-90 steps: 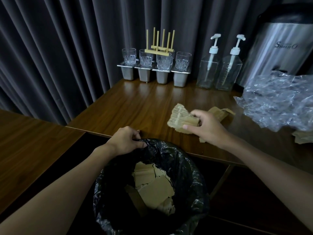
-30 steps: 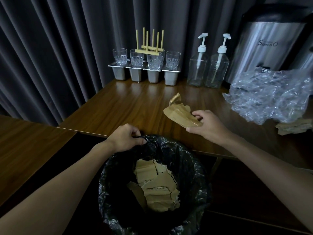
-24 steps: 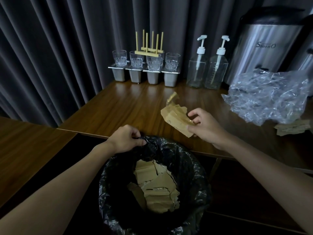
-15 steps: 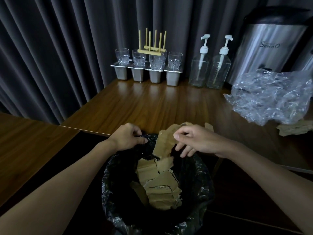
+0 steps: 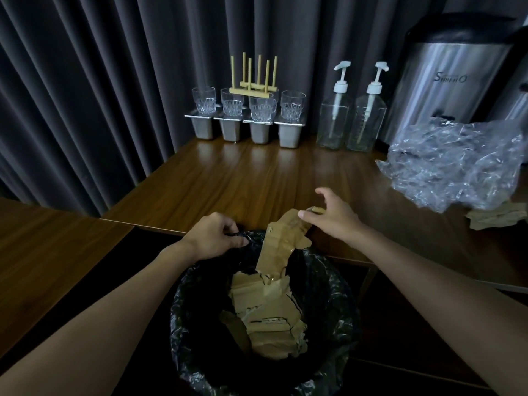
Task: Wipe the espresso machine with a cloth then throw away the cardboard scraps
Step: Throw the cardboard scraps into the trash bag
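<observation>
R fingers (image 5: 325,194) spread, released; cardboard scrap (image 5: 278,244) just below. L fingers (image 5: 223,222) grip bag rim (image 5: 328,270).

The left grip (image 5: 213,235) pinches the rim of the black bin liner (image 5: 328,270) by the desk (image 5: 243,178) edge. The right grip (image 5: 334,215), fingers spread, is at the top of a cardboard scrap (image 5: 278,247) tilted into the bin's mouth, above the torn pieces (image 5: 268,318) piled inside.

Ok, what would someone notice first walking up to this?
The black-bagged bin at bottom centre, cardboard scraps piled inside, with another strip tilted into it beside the right hand. The left hand grips the bag at its rim. Crumpled clear plastic glints on the table, far right.
</observation>
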